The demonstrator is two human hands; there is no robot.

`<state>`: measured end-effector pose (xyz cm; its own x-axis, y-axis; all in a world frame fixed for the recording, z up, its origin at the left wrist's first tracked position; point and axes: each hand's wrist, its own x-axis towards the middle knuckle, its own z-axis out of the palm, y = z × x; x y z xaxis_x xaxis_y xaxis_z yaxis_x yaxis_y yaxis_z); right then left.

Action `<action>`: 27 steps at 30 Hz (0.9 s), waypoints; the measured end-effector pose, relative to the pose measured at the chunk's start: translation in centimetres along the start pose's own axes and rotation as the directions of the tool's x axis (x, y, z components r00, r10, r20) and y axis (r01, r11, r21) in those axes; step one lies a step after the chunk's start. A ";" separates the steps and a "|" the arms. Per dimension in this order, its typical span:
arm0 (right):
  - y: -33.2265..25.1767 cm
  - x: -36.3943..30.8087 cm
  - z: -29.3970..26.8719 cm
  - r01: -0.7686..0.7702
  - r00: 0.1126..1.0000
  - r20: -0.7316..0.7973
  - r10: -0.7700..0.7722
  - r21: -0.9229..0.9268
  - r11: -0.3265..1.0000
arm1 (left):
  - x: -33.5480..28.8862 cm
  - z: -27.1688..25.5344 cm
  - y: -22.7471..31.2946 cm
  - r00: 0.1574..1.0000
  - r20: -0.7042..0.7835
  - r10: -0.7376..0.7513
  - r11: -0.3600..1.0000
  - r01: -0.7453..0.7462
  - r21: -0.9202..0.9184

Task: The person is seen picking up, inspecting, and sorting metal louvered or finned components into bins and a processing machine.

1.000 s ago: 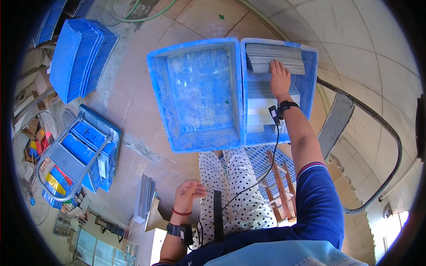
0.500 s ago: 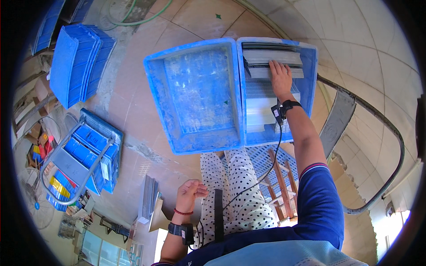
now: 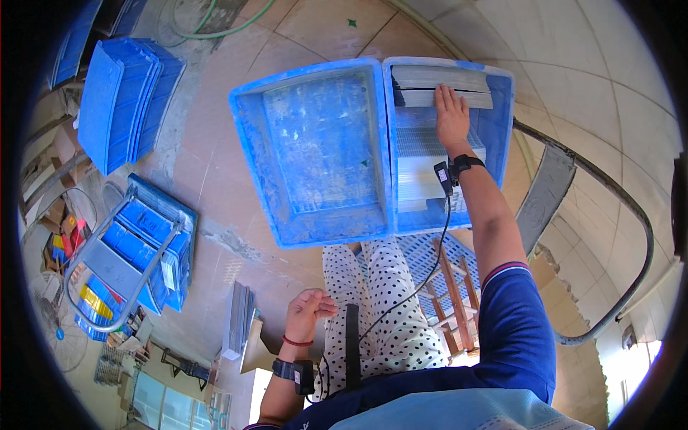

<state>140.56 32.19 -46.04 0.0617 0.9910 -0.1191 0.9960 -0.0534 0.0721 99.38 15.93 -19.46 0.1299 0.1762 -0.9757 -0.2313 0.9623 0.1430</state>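
My right hand lies with stretched fingers on a row of flat grey strips at the far end of the right blue bin. Its fingertips press on their near side, and a dark gap shows between the strips. Closer to me in that bin sits a second stack of pale grey strips, partly under my wrist. My left hand hovers over my lap, fingers curled together, with nothing visible in it. The left blue bin stands against the right one and holds no strips.
Nested blue bins stand at the left. Below them is a trolley-like metal frame with blue crates. Long grey strips lean near my left arm. A bent metal tube frame rises at the right. A black cable runs from my right wrist.
My right hand has moved slightly away from me, and the far strips have slid back and closed up under it. My left hand has stayed in place.
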 end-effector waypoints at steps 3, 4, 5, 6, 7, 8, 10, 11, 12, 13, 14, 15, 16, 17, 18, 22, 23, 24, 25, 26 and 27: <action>-0.3 0.1 -0.8 -0.011 0.999 0.030 0.013 -0.066 0.998 | 0.1 -0.2 0.0 1.000 -0.007 0.000 1.000 0.000 0.004; -0.4 0.1 -0.9 -0.010 0.999 0.032 0.012 -0.065 0.998 | 0.1 -0.2 0.0 1.000 -0.008 -0.002 1.000 0.002 0.003; -0.5 0.2 -0.9 -0.017 0.999 0.034 0.018 -0.053 0.998 | 0.1 -0.3 -0.1 1.000 -0.010 -0.001 1.000 0.001 0.007; -0.5 0.1 -0.9 -0.024 0.999 0.035 0.025 -0.041 0.999 | 0.1 -0.4 -0.2 1.000 -0.011 0.001 1.000 -0.001 0.010; -0.4 0.1 -0.8 -0.024 0.999 0.037 0.025 -0.040 0.999 | 0.2 -0.4 -0.3 1.000 -0.011 0.000 1.000 0.000 0.010; -0.3 0.0 -0.7 -0.025 0.999 0.033 0.026 -0.030 0.999 | 0.2 -0.5 -0.4 1.000 -0.014 0.001 1.000 -0.001 0.011; -0.1 -0.2 -0.6 -0.029 0.999 0.031 0.030 -0.023 0.999 | 0.4 -0.5 -0.4 1.000 -0.012 0.000 1.000 0.000 0.011; 0.0 -0.4 -0.7 -0.055 0.998 0.027 0.055 -0.003 0.998 | 0.5 -0.5 -0.4 1.000 -0.010 -0.006 1.000 0.006 0.011; 0.0 -0.5 -0.7 -0.080 0.997 0.024 0.080 0.019 0.997 | 0.5 -0.5 -0.4 1.000 -0.010 -0.011 1.000 0.011 0.011; 0.1 -0.5 -0.6 -0.081 0.996 0.026 0.080 0.019 0.997 | 0.5 -0.5 -0.4 1.000 -0.011 -0.012 1.000 0.012 0.011; 0.2 -0.5 -0.5 -0.085 0.996 0.013 0.085 0.022 0.996 | 0.6 -0.5 -0.4 1.000 -0.012 -0.014 1.000 0.014 0.011; 0.2 -0.5 -0.5 -0.090 0.996 0.000 0.090 0.025 0.996 | 0.6 -0.5 -0.3 1.000 -0.012 -0.016 1.000 0.016 0.012; 0.3 -0.5 -0.5 -0.091 0.996 0.002 0.091 0.026 0.996 | 0.6 -0.5 -0.3 1.000 -0.013 -0.018 1.000 0.018 0.012; 0.4 -0.5 -0.6 -0.094 0.996 0.007 0.094 0.022 0.995 | 0.6 -0.6 -0.4 1.000 -0.014 -0.020 1.000 0.020 0.009; 0.5 -0.5 -0.7 -0.098 0.995 0.012 0.098 0.018 0.995 | 0.7 -0.6 -0.4 1.000 -0.015 -0.022 1.000 0.022 0.006; 0.7 -0.8 -0.5 -0.105 0.994 0.004 0.105 0.018 0.994 | 0.9 -0.6 -0.4 1.000 -0.013 -0.027 1.000 0.027 0.000; 0.7 -0.9 -0.3 -0.102 0.995 -0.007 0.103 0.020 0.995 | 1.0 -0.5 -0.4 1.000 -0.013 -0.025 1.000 0.025 -0.001; 0.7 -0.9 -0.3 -0.099 0.995 -0.019 0.100 0.024 0.995 | 1.0 -0.5 -0.4 1.000 -0.013 -0.024 1.000 0.024 -0.001; 0.7 -1.0 -0.3 -0.100 0.995 -0.017 0.100 0.023 0.995 | 1.1 -0.5 -0.4 1.000 -0.013 -0.026 1.000 0.026 -0.001; 0.7 -1.1 -0.3 -0.103 0.994 -0.025 0.104 0.029 0.994 | 1.2 -0.4 -0.5 1.000 -0.014 -0.027 1.000 0.027 0.002; 0.6 -1.2 -0.3 -0.106 0.994 -0.032 0.107 0.036 0.994 | 1.2 -0.4 -0.5 0.999 -0.016 -0.028 1.000 0.028 0.004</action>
<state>141.07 31.03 -45.57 0.1662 0.9830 -0.0784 0.9855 -0.1627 0.0485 99.24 15.60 -20.77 0.1207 0.1460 -0.9819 -0.2237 0.9677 0.1164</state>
